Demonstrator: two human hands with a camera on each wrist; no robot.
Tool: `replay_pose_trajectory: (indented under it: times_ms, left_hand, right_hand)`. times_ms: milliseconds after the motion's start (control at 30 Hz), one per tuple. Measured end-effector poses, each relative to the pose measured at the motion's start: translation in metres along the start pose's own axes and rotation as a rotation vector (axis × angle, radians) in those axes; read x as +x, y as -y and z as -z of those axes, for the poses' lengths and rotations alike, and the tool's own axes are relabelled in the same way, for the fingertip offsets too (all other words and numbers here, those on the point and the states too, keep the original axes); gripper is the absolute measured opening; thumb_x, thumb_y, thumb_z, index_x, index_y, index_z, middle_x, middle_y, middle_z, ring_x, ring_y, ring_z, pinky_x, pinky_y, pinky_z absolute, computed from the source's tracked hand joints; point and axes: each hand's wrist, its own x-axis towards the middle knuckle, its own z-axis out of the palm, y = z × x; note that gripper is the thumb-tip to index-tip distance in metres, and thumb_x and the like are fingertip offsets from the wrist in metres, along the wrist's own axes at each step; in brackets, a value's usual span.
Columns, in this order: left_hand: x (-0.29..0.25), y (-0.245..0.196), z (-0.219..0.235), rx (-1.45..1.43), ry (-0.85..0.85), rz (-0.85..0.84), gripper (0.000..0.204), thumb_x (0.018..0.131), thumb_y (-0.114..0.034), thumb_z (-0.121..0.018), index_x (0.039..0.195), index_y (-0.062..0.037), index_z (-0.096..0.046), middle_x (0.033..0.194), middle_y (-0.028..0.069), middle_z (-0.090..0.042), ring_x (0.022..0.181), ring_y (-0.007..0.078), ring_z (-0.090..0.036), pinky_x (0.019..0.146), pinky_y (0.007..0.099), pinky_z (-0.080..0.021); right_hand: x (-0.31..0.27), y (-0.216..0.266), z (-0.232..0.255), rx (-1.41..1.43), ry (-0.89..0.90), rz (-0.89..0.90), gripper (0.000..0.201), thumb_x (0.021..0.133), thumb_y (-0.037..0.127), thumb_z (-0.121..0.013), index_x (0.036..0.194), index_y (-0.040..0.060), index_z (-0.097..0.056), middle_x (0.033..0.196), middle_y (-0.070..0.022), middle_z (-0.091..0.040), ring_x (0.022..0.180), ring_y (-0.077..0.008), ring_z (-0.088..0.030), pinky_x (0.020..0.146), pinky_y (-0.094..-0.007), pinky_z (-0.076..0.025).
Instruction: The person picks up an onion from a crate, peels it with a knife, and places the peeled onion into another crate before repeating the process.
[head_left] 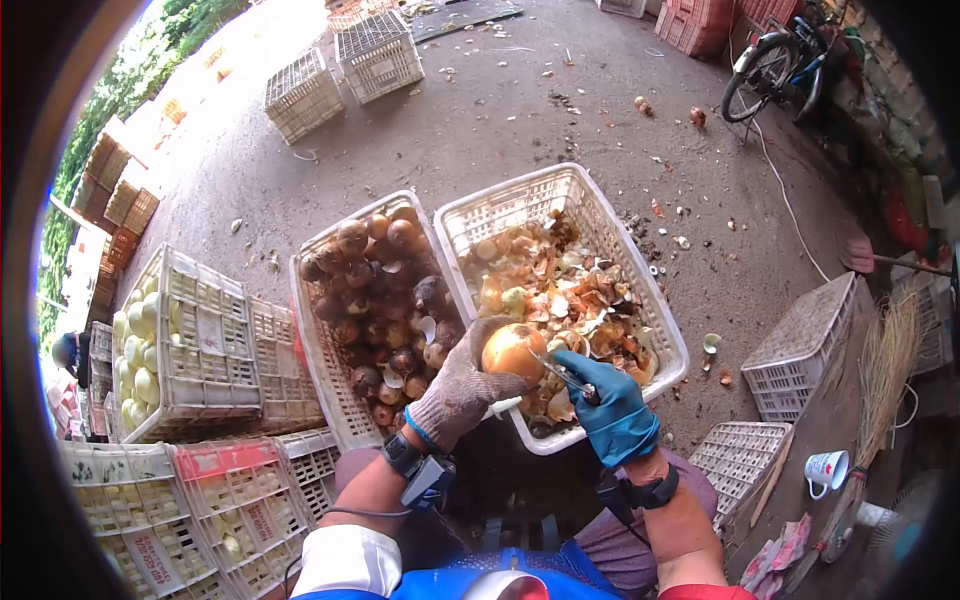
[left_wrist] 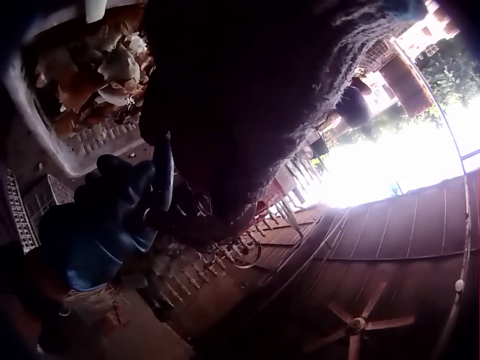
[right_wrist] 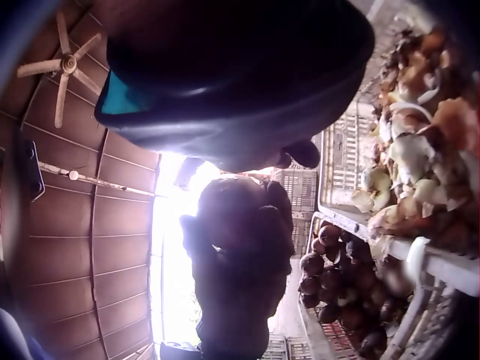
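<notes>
An orange-brown onion [head_left: 513, 353] is gripped in the left hand [head_left: 457, 390], which wears a greyish knit glove, above the near edge of two crates. The right hand [head_left: 608, 408], in a blue rubber glove, grips a small knife [head_left: 566, 376] whose blade reaches the onion's right side. In the left wrist view the blue-gloved right hand [left_wrist: 112, 217] holds the knife [left_wrist: 163, 172] beside the dark, shadowed left hand [left_wrist: 232, 97]. The right wrist view shows the left hand [right_wrist: 236, 262] in shadow around the onion; the right glove [right_wrist: 240, 90] fills the top.
A crate of unpeeled onions [head_left: 385, 310] stands left of a crate of peelings [head_left: 560, 290]. Crates of pale peeled onions [head_left: 140, 350] are stacked at the left. Empty-looking crates [head_left: 800, 350], a white mug [head_left: 826, 473] and a bicycle [head_left: 775, 70] are at the right.
</notes>
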Motion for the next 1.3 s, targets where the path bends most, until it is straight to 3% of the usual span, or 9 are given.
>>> replay_pose_trajectory:
  times_ms: [333, 433, 733, 833, 933, 1067, 1200, 1233, 1300]
  left_hand:
    - [0.005, 0.000, 0.005, 0.153, -0.080, -0.067, 0.075, 0.067, -0.020, -0.086, 0.134, -0.0027, -0.056, 0.121, 0.0095, -0.065, 0.109, 0.0159, -0.065, 0.089, 0.0300, -0.057]
    - [0.003, -0.008, 0.007, 0.230, -0.093, -0.029, 0.073, 0.068, -0.020, -0.086, 0.132, -0.0022, -0.057, 0.117, 0.0092, -0.067, 0.109, 0.0158, -0.064, 0.091, 0.0311, -0.055]
    - [0.001, -0.001, 0.016, 0.486, -0.108, -0.274, 0.073, 0.070, -0.030, -0.093, 0.129, -0.0030, -0.059, 0.116, 0.0137, -0.067, 0.109, 0.0202, -0.065, 0.097, 0.0361, -0.052]
    - [-0.001, -0.004, 0.014, 0.432, -0.106, -0.181, 0.073, 0.069, -0.032, -0.093, 0.127, -0.0028, -0.060, 0.114, 0.0131, -0.067, 0.107, 0.0196, -0.065, 0.096, 0.0365, -0.052]
    - [-0.003, -0.001, 0.012, 0.091, -0.033, -0.061, 0.072, 0.067, -0.032, -0.094, 0.124, -0.0022, -0.060, 0.112, 0.0130, -0.067, 0.105, 0.0194, -0.065, 0.095, 0.0365, -0.053]
    - [-0.005, -0.006, 0.015, 0.501, -0.106, -0.248, 0.070, 0.072, -0.039, -0.089, 0.124, -0.0017, -0.061, 0.112, 0.0083, -0.066, 0.104, 0.0184, -0.065, 0.093, 0.0356, -0.054]
    - [-0.010, 0.000, 0.016, -0.142, 0.060, 0.077, 0.072, 0.070, -0.036, -0.091, 0.125, -0.0016, -0.060, 0.114, 0.0091, -0.066, 0.105, 0.0192, -0.065, 0.093, 0.0358, -0.054]
    - [-0.009, 0.006, 0.015, -0.233, 0.084, 0.027, 0.071, 0.072, -0.037, -0.091, 0.125, -0.0017, -0.060, 0.114, 0.0087, -0.066, 0.105, 0.0179, -0.065, 0.093, 0.0350, -0.054]
    - [-0.009, 0.000, 0.020, 0.171, 0.034, -0.121, 0.072, 0.075, -0.044, -0.088, 0.126, -0.0014, -0.060, 0.115, 0.0079, -0.067, 0.105, 0.0172, -0.066, 0.093, 0.0341, -0.054]
  right_hand:
    - [0.008, -0.002, -0.003, -0.014, 0.002, 0.030, 0.034, 0.094, 0.004, -0.065, 0.128, 0.0036, -0.070, 0.115, -0.0204, -0.074, 0.104, -0.0356, -0.073, 0.090, -0.0393, -0.057]
    - [0.008, -0.002, -0.003, -0.021, 0.004, 0.051, 0.032, 0.095, 0.004, -0.065, 0.127, 0.0032, -0.070, 0.114, -0.0207, -0.074, 0.103, -0.0353, -0.073, 0.089, -0.0392, -0.058]
    - [0.006, 0.003, -0.002, 0.054, 0.036, 0.049, 0.033, 0.092, -0.001, -0.065, 0.123, 0.0023, -0.071, 0.110, -0.0215, -0.075, 0.099, -0.0344, -0.074, 0.086, -0.0392, -0.059]
    - [0.005, 0.004, -0.001, -0.039, 0.029, 0.041, 0.035, 0.089, -0.002, -0.065, 0.123, 0.0023, -0.071, 0.108, -0.0218, -0.074, 0.097, -0.0356, -0.074, 0.085, -0.0402, -0.059]
    - [0.007, 0.009, 0.001, -0.123, 0.019, 0.043, 0.038, 0.086, -0.002, -0.066, 0.124, 0.0034, -0.070, 0.104, -0.0218, -0.074, 0.093, -0.0374, -0.073, 0.082, -0.0414, -0.059]
    - [0.009, 0.013, 0.004, -0.198, 0.043, 0.003, 0.042, 0.083, -0.001, -0.068, 0.125, 0.0059, -0.069, 0.099, -0.0214, -0.073, 0.088, -0.0401, -0.071, 0.076, -0.0436, -0.058]
    - [0.007, 0.004, 0.001, -0.236, 0.016, 0.084, 0.048, 0.081, 0.001, -0.069, 0.128, 0.0082, -0.067, 0.095, -0.0207, -0.072, 0.086, -0.0402, -0.070, 0.075, -0.0455, -0.057]
    - [0.008, 0.004, 0.002, -0.245, 0.019, 0.089, 0.050, 0.080, 0.001, -0.069, 0.129, 0.0087, -0.066, 0.094, -0.0204, -0.071, 0.086, -0.0398, -0.070, 0.074, -0.0459, -0.056]
    - [0.008, 0.004, 0.004, -0.298, 0.030, 0.083, 0.052, 0.079, 0.002, -0.070, 0.131, 0.0095, -0.065, 0.092, -0.0193, -0.071, 0.085, -0.0387, -0.070, 0.074, -0.0463, -0.056]
